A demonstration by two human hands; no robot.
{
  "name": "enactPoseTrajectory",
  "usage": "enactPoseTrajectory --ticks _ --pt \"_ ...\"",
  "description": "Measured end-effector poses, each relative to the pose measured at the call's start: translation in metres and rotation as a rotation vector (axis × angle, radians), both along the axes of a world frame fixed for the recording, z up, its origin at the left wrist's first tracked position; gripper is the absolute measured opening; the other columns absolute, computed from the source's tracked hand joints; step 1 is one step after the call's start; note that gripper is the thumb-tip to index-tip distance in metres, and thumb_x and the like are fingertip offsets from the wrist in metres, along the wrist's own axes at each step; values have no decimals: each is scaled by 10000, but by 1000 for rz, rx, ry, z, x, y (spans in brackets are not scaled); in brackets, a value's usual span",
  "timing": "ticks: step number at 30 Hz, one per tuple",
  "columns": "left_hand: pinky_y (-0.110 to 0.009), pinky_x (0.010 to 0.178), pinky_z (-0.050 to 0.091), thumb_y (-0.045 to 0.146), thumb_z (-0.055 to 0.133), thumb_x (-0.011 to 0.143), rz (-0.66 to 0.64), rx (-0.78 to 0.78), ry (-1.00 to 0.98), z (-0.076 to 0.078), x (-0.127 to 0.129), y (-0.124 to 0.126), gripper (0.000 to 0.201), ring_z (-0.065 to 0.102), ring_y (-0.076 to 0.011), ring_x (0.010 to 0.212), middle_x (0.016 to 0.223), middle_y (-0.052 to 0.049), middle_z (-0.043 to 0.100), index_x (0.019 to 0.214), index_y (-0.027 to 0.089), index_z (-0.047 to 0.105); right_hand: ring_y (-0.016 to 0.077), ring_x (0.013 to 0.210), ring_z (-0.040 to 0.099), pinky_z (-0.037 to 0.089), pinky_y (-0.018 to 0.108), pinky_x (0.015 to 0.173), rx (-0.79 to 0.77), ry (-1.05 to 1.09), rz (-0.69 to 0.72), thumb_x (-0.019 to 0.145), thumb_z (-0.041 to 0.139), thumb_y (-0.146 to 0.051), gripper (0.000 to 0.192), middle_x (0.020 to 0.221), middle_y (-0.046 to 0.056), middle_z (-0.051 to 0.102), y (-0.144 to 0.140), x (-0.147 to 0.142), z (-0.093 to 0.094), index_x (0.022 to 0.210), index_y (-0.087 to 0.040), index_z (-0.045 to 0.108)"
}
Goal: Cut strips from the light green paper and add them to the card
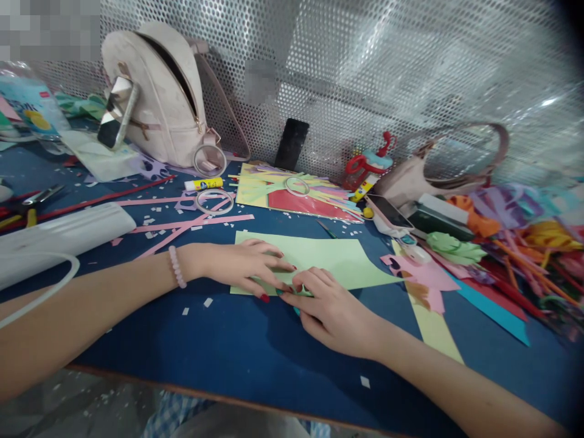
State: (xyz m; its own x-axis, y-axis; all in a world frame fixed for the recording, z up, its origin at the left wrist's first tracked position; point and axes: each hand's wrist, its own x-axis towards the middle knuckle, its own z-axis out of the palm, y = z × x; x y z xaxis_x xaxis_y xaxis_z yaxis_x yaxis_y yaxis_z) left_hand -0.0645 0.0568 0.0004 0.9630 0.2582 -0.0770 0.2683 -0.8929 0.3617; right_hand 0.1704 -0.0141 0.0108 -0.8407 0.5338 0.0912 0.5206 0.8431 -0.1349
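A light green sheet of paper (337, 258) lies on the blue table, its right end cut to a narrow point. My left hand (246, 267) rests palm down on the sheet with its fingers spread, and a beaded bracelet circles that wrist. At the paper's near edge, my right hand (331, 310) has its fingers curled in a pinch, its fingertips meeting those of my left hand. A small teal piece (296, 311) peeks out beneath the right fingers; most of it is hidden, so its kind is unclear.
Behind the sheet lie a red-and-yellow packet (292, 204) with paper strips, a glue stick (204, 184) and tape rolls (214, 202). A backpack (159, 103) and a propped phone (292, 143) stand farther back. Pliers (43, 196) lie left; coloured scraps (515, 243) crowd the right.
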Motion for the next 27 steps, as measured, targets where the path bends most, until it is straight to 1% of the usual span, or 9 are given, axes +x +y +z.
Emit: enactPoseTrajectory --ticks 6,11,15,19,24,27 --pt "-430 1117 185 358 493 964 -24 23 -7 -3 -1 2 404 214 -270 1397 1537 0 295 1366 327 486 236 924 515 461 412 797 10 62 -12 859 420 -96 342 927 114 565 -1 7 0 1058 -156 692" --pt "-413 1118 179 368 490 965 -8 23 24 -1 0 1 375 205 -259 1402 1537 5 296 1335 329 525 240 1021 518 449 424 858 -9 78 6 864 418 -84 349 1037 120 587 0 12 -3 1088 -169 672" --pt "-420 1122 163 374 483 967 -4 18 45 2 0 0 404 198 -264 1404 1546 10 275 1370 347 482 221 1049 528 439 406 887 -26 97 -10 868 412 -75 348 1046 110 599 0 18 -4 1090 -166 664" --pt "-416 1121 170 366 501 960 -9 29 17 0 -1 0 418 226 -280 1388 1543 20 281 1377 362 472 211 1019 559 446 404 865 5 107 -34 865 408 -75 338 1033 103 617 -1 27 -2 1038 -178 680" --pt "-421 1108 212 334 543 941 -2 6 -52 -3 -1 0 407 279 -280 1363 1518 25 336 1343 386 506 220 971 589 465 415 837 47 114 -51 852 424 -84 300 986 101 640 0 33 0 962 -183 685" --pt "-437 1110 203 303 553 937 5 1 -48 -3 -1 0 434 272 -285 1369 1520 13 334 1360 375 487 210 929 605 487 394 809 28 143 -86 869 434 -97 285 965 96 654 3 31 -2 1013 -190 661"
